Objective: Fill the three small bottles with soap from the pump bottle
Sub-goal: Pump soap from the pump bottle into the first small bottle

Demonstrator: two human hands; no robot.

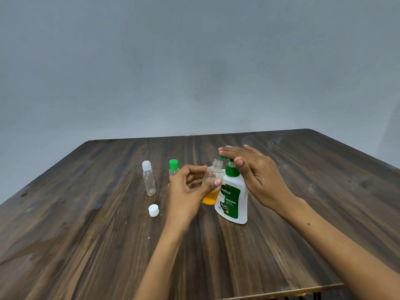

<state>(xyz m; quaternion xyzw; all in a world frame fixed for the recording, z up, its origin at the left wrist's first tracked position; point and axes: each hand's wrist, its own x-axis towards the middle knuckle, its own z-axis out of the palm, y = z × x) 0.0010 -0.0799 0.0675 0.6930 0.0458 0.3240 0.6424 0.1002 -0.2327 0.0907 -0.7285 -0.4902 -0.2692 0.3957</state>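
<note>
Dark wood-grain table point(281, 245), matte, with a rounded far corner. One white opaque Dettol pump bottle point(233, 202), green label, green pump head point(230, 167). Three small clear plastic bottles: a slim cylinder with a white cap point(149, 178) standing at left, a green-capped bottle point(173, 169) behind the left hand, and an uncapped bottle point(213, 182) with a threaded neck and orange soap in its bottom, mouth just under the pump spout. One loose white cap point(153, 210) lies on the table. Left hand point(188, 191) pinches the uncapped bottle between thumb and fingers. Right hand point(255, 172), fingers straight, rests flat on the pump head.
</note>
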